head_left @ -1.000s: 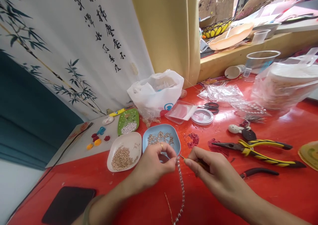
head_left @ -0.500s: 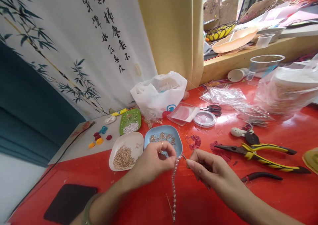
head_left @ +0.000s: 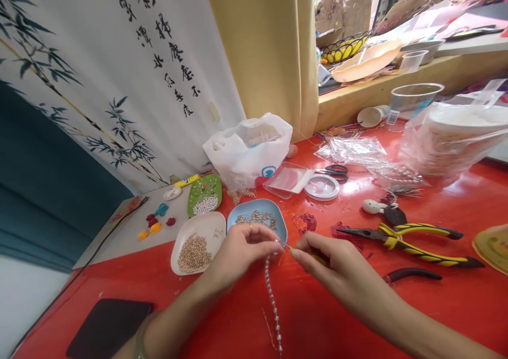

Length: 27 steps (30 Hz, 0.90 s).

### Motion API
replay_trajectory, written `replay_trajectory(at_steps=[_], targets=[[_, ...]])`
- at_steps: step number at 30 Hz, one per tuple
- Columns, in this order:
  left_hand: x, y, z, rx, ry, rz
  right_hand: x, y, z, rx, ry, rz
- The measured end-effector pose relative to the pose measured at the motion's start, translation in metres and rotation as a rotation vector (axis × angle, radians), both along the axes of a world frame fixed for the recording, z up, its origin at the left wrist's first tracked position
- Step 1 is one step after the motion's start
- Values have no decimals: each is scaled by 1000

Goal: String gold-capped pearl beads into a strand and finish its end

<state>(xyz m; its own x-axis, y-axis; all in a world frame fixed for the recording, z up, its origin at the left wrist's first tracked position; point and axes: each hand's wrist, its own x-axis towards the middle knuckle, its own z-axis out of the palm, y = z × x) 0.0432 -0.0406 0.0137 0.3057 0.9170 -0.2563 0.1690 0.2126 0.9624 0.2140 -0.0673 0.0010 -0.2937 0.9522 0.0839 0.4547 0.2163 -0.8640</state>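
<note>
My left hand [head_left: 242, 250] pinches the top end of a strand of clear beads [head_left: 273, 303], which hangs down toward the red table's near edge. My right hand [head_left: 323, 261] is closed on a thin tool [head_left: 286, 246] whose metal tip touches the strand's top end just beside my left fingertips. Both hands hover right in front of a blue dish [head_left: 278, 215] of small gold pieces. To its left sits a white dish [head_left: 210, 226] of gold beads, and behind that a green dish [head_left: 210, 185] of white beads.
Yellow-handled pliers [head_left: 400, 236] and a dark-handled tool [head_left: 413, 274] lie to the right. Scissors [head_left: 337, 172], a round spool [head_left: 322, 186], a white plastic bag [head_left: 248, 147] and clear bags sit further back. A black pad [head_left: 107, 327] lies at the near left.
Both hands have shifted slightly left and stayed joined at the strand's top. The hanging beads have swung from slanting right to hanging nearly straight down.
</note>
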Motion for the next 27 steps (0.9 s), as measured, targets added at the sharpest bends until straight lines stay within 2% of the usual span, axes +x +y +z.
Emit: replay_trajectory(at_steps=[3, 5, 9, 14, 19, 24, 27], targets=[[0, 2, -2, -35, -51, 69, 2, 4, 2, -87, 74, -38], [0, 1, -3, -66, -107, 50, 3, 6, 2, -130, 168, -36], [0, -4, -4, -142, -202, 12, 1, 6, -2, -154, 308, 54], [1, -7, -4, -227, -232, 19, 0, 4, -4, -204, 294, 71], [3, -6, -3, -283, -280, 26, 0, 5, -3, -211, 342, 32], [6, -7, -1, -280, -306, -13, -2, 3, -3, -248, 382, 68], [5, -7, -2, -260, -335, -27, -2, 2, -2, -241, 350, 36]])
